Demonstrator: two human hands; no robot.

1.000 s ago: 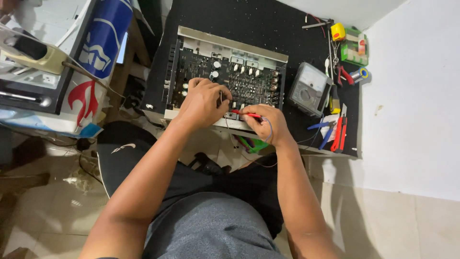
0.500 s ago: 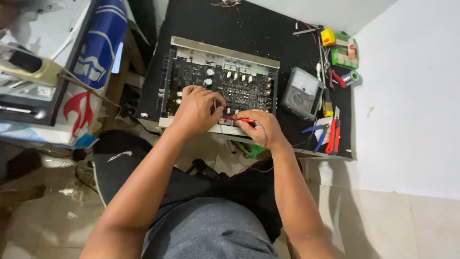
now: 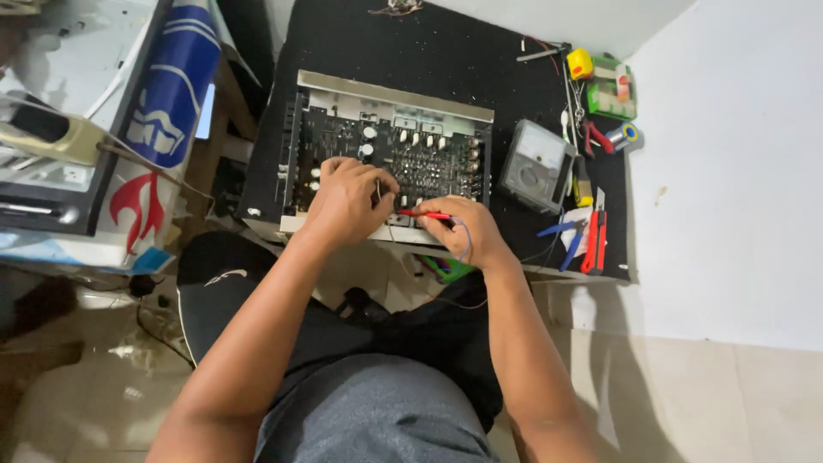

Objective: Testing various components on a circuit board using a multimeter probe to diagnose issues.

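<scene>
An opened amplifier chassis (image 3: 390,99) with a dark circuit board (image 3: 411,150) lies on a black mat (image 3: 429,47). My left hand (image 3: 343,197) rests on the board's near edge, fingers closed around a thin dark probe (image 3: 378,189). My right hand (image 3: 467,230) sits just right of it and grips a red test probe (image 3: 422,214) pointing left toward the left hand. A thin blue wire (image 3: 465,244) loops over the right hand. What the probe tips touch is hidden by the fingers.
A grey analogue meter (image 3: 536,165) stands right of the chassis. Red-handled pliers (image 3: 595,240), blue cutters (image 3: 566,236), a solder roll (image 3: 626,135) and small parts line the mat's right edge. A blue, white and red box (image 3: 163,120) stands at left. White wall at right.
The view shifted slightly, so the mat and chassis sit lower and more to the left of the frame. Both hands stay on the board's near edge with the probes.
</scene>
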